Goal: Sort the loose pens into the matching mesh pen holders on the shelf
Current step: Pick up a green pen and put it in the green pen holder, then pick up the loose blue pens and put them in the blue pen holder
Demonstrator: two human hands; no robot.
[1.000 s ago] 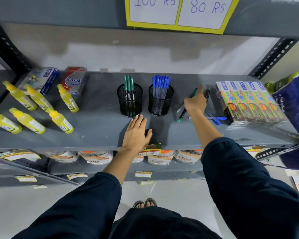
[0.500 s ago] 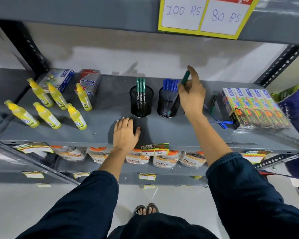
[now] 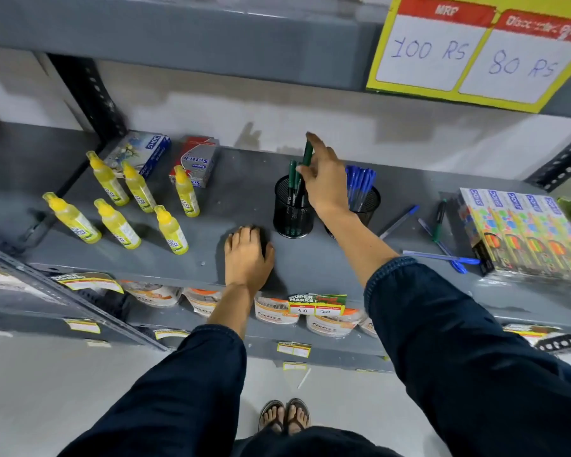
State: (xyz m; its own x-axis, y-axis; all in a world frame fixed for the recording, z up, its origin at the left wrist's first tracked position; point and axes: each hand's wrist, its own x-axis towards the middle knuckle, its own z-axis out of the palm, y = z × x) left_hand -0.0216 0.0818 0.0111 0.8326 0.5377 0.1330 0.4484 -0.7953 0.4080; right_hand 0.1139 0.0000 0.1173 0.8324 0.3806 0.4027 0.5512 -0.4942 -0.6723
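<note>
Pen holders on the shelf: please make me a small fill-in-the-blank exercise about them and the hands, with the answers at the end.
1. The right hand holds a pen whose colour is ____.
2. It holds this pen above the left mesh holder, which holds ____ pens.
3. The right mesh holder holds ____ pens.
4. The left hand rests on the grey ____, holding nothing.

Missing words: green; green; blue; shelf

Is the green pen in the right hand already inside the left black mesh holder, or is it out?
Out. The right hand holds the green pen above the left black mesh holder; its lower end is hidden.
</note>
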